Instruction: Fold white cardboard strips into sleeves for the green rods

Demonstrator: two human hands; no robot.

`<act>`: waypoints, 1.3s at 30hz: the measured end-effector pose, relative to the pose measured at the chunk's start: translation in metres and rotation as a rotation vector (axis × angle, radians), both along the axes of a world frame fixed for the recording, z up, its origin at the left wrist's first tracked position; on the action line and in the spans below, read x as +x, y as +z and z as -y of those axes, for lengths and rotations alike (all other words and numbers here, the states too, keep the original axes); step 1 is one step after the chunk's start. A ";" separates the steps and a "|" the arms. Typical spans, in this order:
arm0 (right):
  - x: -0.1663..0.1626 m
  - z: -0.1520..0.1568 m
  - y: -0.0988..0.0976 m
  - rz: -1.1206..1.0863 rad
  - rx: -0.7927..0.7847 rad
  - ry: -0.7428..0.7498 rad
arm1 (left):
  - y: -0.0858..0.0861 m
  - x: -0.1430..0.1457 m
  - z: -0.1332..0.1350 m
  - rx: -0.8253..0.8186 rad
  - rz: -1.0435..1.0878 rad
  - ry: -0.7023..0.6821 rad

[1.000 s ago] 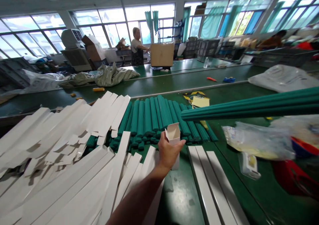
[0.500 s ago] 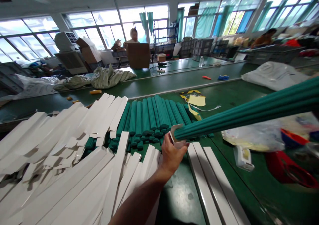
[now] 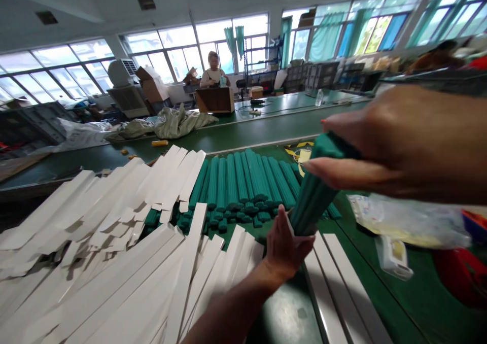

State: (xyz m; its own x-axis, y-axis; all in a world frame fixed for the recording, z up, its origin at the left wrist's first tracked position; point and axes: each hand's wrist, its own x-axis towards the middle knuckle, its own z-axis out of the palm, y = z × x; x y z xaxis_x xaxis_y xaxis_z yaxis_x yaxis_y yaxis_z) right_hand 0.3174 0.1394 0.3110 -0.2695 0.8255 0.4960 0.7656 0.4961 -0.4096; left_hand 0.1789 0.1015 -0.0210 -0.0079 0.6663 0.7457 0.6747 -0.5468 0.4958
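Note:
My left hand [image 3: 285, 247] is wrapped around the open end of a narrow white box [image 3: 305, 239], mostly hidden behind the fingers. A ribbed green bundle [image 3: 312, 199] stands tilted with its lower end inside that opening. My right hand [image 3: 395, 146] pinches the bundle's upper end between thumb and fingers, somewhat blurred. Behind them lies a pile of similar green bundles [image 3: 243, 181]. Long white boxes [image 3: 353, 283] lie to the right of my left forearm, and many flat or part-folded white cartons [image 3: 125, 283] cover the table's left side.
A white tape dispenser [image 3: 393, 258], a clear plastic bag [image 3: 411, 219] and a red object [image 3: 462, 270] lie at right. Crumpled grey-green cloth [image 3: 182, 123] rests on the far table [image 3: 182, 143]. Beyond, a person [image 3: 213, 75] is behind a cardboard box [image 3: 215, 100].
The green bundle has swung from slanting far right to a steep tilt in the box opening. My right hand has come into view at its upper end. The camera view has turned slightly left.

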 end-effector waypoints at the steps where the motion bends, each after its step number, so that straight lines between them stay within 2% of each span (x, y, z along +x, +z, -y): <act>1: -0.010 0.005 -0.002 0.223 0.051 0.037 | 0.000 0.000 0.000 0.006 0.002 0.028; 3: -0.019 0.010 -0.014 0.599 0.122 0.068 | 0.001 -0.003 -0.001 -0.010 0.025 0.048; 5: -0.020 0.007 -0.037 0.715 0.105 0.070 | 0.003 -0.008 -0.002 -0.034 0.040 0.029; 8: -0.022 0.000 -0.088 0.674 -0.002 0.114 | 0.003 -0.013 -0.001 -0.034 0.018 0.010; 11: -0.027 -0.001 -0.142 0.569 -0.056 0.137 | -0.005 -0.013 -0.003 0.019 -0.003 -0.003; 14: -0.022 0.004 -0.173 0.458 -0.088 0.117 | -0.014 -0.013 -0.009 0.026 0.032 0.002; 17: -0.009 0.007 -0.187 0.217 -0.239 0.136 | -0.018 -0.013 -0.016 -0.038 0.079 0.070; 20: -0.003 0.008 -0.207 -0.230 -0.456 0.174 | -0.020 -0.011 -0.018 -0.039 0.091 0.123; 22: -0.008 0.008 -0.226 -0.518 -0.568 0.207 | -0.022 -0.011 -0.019 -0.002 0.081 0.103; 25: -0.023 0.008 -0.252 -0.806 -0.650 0.294 | -0.024 -0.012 -0.021 0.116 0.031 0.036; 28: -0.039 0.008 -0.263 -1.031 -0.647 0.334 | -0.019 -0.017 -0.025 0.280 0.022 -0.019; 30: -0.047 0.007 -0.263 -1.138 -0.660 0.332 | -0.010 -0.021 -0.026 0.291 0.071 -0.077; 35: -0.060 -0.001 -0.259 -1.328 -0.659 0.226 | 0.020 -0.026 -0.022 0.034 0.309 -0.169; 39: -0.068 -0.006 -0.264 -1.514 -0.613 0.090 | 0.026 -0.022 -0.022 -0.055 0.415 -0.150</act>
State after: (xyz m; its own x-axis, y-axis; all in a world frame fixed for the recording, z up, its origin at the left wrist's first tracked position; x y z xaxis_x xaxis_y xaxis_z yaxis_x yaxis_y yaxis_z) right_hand 0.2490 0.1459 0.0472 0.0738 0.9965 -0.0396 -0.5153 0.0041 -0.8570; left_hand 0.1564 0.1234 0.0053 -0.1988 0.7218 0.6629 0.3274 -0.5887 0.7391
